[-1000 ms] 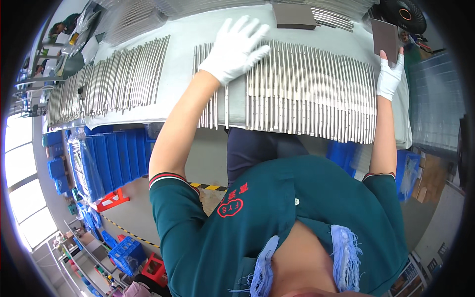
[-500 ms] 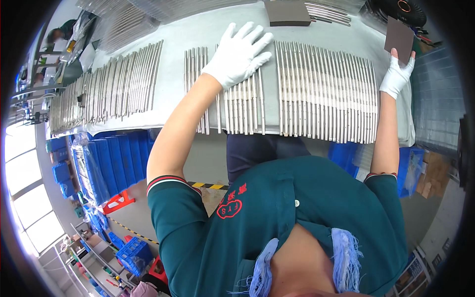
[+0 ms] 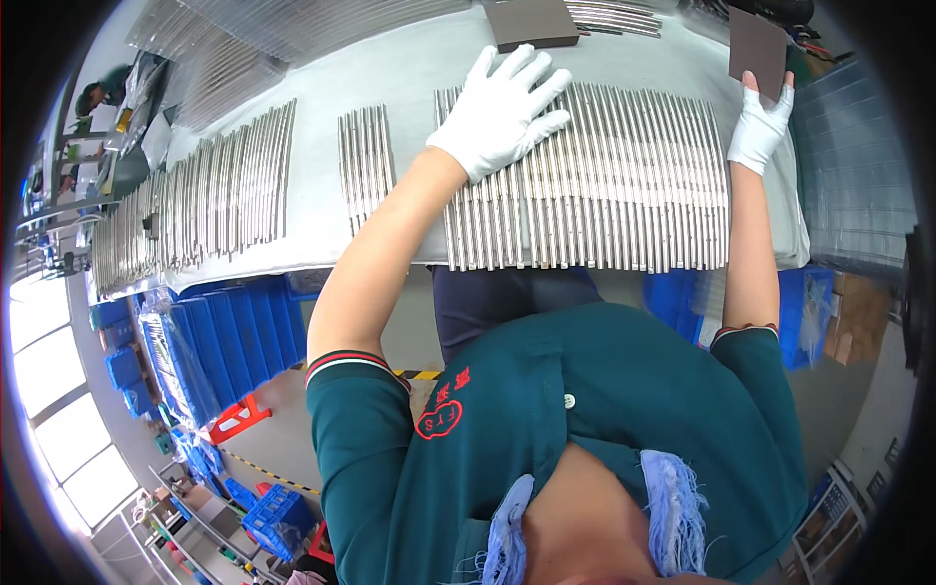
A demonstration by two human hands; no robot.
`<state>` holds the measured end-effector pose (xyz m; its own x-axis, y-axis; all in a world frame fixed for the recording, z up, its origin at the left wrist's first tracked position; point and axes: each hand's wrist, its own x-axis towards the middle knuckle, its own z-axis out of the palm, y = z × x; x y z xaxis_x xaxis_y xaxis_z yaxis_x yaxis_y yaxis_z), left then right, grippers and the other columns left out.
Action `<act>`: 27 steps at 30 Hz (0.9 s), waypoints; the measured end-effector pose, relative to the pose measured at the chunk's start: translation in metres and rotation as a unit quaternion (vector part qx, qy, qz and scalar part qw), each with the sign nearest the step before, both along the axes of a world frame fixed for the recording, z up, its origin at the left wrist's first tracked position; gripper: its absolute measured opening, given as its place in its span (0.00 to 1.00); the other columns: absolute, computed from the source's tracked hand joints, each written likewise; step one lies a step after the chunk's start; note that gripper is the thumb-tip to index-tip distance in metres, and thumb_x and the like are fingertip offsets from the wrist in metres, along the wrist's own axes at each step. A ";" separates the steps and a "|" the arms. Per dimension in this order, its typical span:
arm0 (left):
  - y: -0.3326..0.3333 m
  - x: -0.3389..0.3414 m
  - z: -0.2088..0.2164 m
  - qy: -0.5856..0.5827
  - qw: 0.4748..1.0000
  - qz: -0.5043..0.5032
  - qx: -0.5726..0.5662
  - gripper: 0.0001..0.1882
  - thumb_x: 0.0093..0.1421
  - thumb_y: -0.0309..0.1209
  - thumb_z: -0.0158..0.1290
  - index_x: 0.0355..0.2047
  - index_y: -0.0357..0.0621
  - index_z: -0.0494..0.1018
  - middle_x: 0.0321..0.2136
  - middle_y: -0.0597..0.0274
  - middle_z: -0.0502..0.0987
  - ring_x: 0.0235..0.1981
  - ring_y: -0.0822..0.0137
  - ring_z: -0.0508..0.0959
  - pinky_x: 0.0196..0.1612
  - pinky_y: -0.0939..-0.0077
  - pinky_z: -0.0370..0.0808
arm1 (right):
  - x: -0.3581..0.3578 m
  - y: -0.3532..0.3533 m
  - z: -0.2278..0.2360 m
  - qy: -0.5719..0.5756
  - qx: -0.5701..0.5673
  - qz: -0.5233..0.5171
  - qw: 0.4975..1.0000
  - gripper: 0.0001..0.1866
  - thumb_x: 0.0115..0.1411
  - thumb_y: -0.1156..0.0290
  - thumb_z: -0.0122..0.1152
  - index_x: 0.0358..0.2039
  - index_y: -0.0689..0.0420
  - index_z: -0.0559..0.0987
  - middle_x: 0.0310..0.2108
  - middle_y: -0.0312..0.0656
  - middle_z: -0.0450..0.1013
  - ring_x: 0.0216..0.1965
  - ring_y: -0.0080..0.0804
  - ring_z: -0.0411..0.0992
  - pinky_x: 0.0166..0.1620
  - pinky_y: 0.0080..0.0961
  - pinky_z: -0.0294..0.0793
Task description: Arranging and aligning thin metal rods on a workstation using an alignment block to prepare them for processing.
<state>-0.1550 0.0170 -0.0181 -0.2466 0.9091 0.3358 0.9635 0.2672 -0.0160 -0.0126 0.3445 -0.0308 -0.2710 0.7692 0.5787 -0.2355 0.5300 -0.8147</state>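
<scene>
A long row of slim silver metal rods (image 3: 624,185) lies side by side on the pale-covered table (image 3: 314,185), at the middle and right. Across the far left part of this row rests my gloved left hand (image 3: 500,115), flat with its fingers spread. At the row's right end, my gloved right hand (image 3: 760,132) pinches a dark brown rectangular sheet (image 3: 757,54) between bare fingertips, the sheet standing up away from the rods. Left of the row, a narrow group of rods (image 3: 365,161) lies apart, partly behind my left forearm.
Another large group of rods (image 3: 224,185) covers the table's left side. At the back are a brown block (image 3: 531,24), more rods and clear plastic-wrapped bundles (image 3: 214,68). Blue crates (image 3: 239,336) stand below the table's front edge; plastic-covered trays (image 3: 858,175) are at right.
My left hand has slid right, and the loose rods under it now lie against the big row, closing the gap. My right hand still holds the sheet. The view has shifted slightly.
</scene>
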 end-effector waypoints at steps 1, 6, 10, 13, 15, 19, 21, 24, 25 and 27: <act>0.003 0.002 -0.001 0.004 1.000 -0.004 0.009 0.29 0.69 0.51 0.39 0.62 0.49 0.65 0.62 0.51 0.66 0.66 0.49 0.61 0.67 0.46 0.54 | 0.000 0.001 -0.001 0.013 -0.011 0.008 1.000 0.42 0.57 0.70 0.71 0.67 0.63 0.58 0.58 0.45 0.67 0.57 0.31 0.67 0.62 0.24 0.62; -0.013 -0.006 0.005 0.010 1.000 -0.001 -0.021 0.29 0.69 0.52 0.39 0.62 0.48 0.65 0.62 0.50 0.66 0.66 0.48 0.61 0.67 0.46 0.53 | 0.003 0.005 0.000 0.030 -0.032 0.003 0.999 0.43 0.56 0.70 0.72 0.67 0.63 0.58 0.57 0.44 0.68 0.57 0.30 0.67 0.61 0.23 0.62; -0.044 -0.019 0.016 0.054 0.997 0.022 -0.057 0.31 0.68 0.52 0.41 0.62 0.45 0.65 0.61 0.48 0.67 0.65 0.48 0.62 0.66 0.45 0.54 | 0.001 0.003 0.002 0.035 -0.027 0.011 0.999 0.42 0.56 0.70 0.72 0.66 0.64 0.59 0.57 0.43 0.68 0.57 0.29 0.67 0.61 0.23 0.63; -0.028 -0.012 0.021 0.058 0.998 0.023 -0.032 0.31 0.67 0.52 0.42 0.62 0.44 0.65 0.60 0.47 0.68 0.64 0.47 0.63 0.66 0.44 0.55 | 0.003 0.017 -0.007 0.024 0.002 0.011 1.000 0.42 0.57 0.70 0.71 0.66 0.63 0.58 0.59 0.45 0.67 0.58 0.32 0.66 0.63 0.26 0.62; -0.006 -0.001 0.021 0.044 0.999 -0.004 0.004 0.32 0.67 0.52 0.42 0.62 0.42 0.65 0.59 0.47 0.69 0.63 0.47 0.64 0.65 0.44 0.55 | 0.003 0.020 -0.009 0.019 0.005 0.019 1.000 0.41 0.58 0.70 0.70 0.67 0.60 0.58 0.58 0.45 0.68 0.56 0.32 0.68 0.61 0.25 0.64; 0.056 0.024 0.016 0.033 0.996 -0.085 0.019 0.30 0.68 0.52 0.41 0.61 0.45 0.66 0.58 0.49 0.70 0.63 0.47 0.65 0.64 0.43 0.57 | 0.004 0.022 -0.012 -0.010 0.019 0.025 0.999 0.41 0.58 0.70 0.70 0.68 0.55 0.58 0.55 0.45 0.70 0.51 0.30 0.71 0.56 0.24 0.68; 0.080 0.031 0.010 -0.005 0.992 -0.083 0.098 0.30 0.68 0.52 0.41 0.61 0.46 0.66 0.58 0.49 0.70 0.63 0.47 0.65 0.64 0.41 0.57 | 0.003 0.020 -0.013 -0.002 0.009 0.027 1.000 0.41 0.58 0.69 0.70 0.67 0.57 0.58 0.56 0.45 0.70 0.52 0.30 0.70 0.57 0.24 0.67; 0.087 0.033 -0.001 -0.043 0.994 -0.076 0.062 0.30 0.68 0.53 0.41 0.61 0.46 0.66 0.58 0.50 0.70 0.63 0.48 0.65 0.64 0.42 0.56 | 0.000 0.023 -0.014 0.014 -0.002 0.025 1.000 0.41 0.58 0.69 0.70 0.67 0.60 0.58 0.57 0.45 0.69 0.55 0.31 0.68 0.59 0.24 0.65; 0.085 0.031 -0.004 -0.016 0.995 -0.049 0.081 0.30 0.67 0.54 0.41 0.60 0.46 0.67 0.58 0.50 0.70 0.63 0.48 0.65 0.65 0.42 0.57 | -0.001 0.025 -0.015 0.023 -0.003 0.020 1.000 0.41 0.58 0.69 0.70 0.67 0.61 0.58 0.58 0.45 0.68 0.57 0.31 0.67 0.60 0.24 0.64; 0.077 0.028 -0.001 -0.013 0.995 -0.064 0.070 0.31 0.67 0.54 0.42 0.60 0.46 0.67 0.58 0.50 0.70 0.63 0.48 0.65 0.64 0.42 0.57 | 0.005 0.030 -0.014 0.019 0.005 0.011 1.000 0.41 0.58 0.69 0.70 0.66 0.63 0.58 0.58 0.45 0.67 0.58 0.31 0.66 0.61 0.24 0.63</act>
